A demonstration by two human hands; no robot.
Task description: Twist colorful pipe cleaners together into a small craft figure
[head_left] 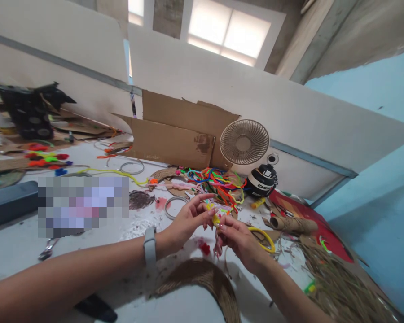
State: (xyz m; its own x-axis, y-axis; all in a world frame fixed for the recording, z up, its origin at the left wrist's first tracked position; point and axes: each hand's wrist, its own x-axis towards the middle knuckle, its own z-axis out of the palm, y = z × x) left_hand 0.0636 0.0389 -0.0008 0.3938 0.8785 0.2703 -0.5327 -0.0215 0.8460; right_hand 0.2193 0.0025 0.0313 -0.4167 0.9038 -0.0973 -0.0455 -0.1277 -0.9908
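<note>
My left hand [193,217], with a pale watch band at the wrist, pinches a small yellow piece [216,220] between thumb and fingertips. From the other side, my right hand [237,237] grips the same piece with its thumb and forefinger. It looks like bent pipe cleaner, but its shape is mostly hidden by my fingers. Just beyond my hands lies a tangle of coloured pipe cleaners [218,179]. Below them, a curved brown form wrapped in twine [202,269] rests on the white table [128,269].
A small fan [245,142] stands behind the pipe cleaners, near cardboard sheets [171,139]. To the right are a yellow ring [264,240], a cardboard tube [292,224] and dry fibres [340,282]. A metal ring [166,211] and a dark case [11,204] lie leftward.
</note>
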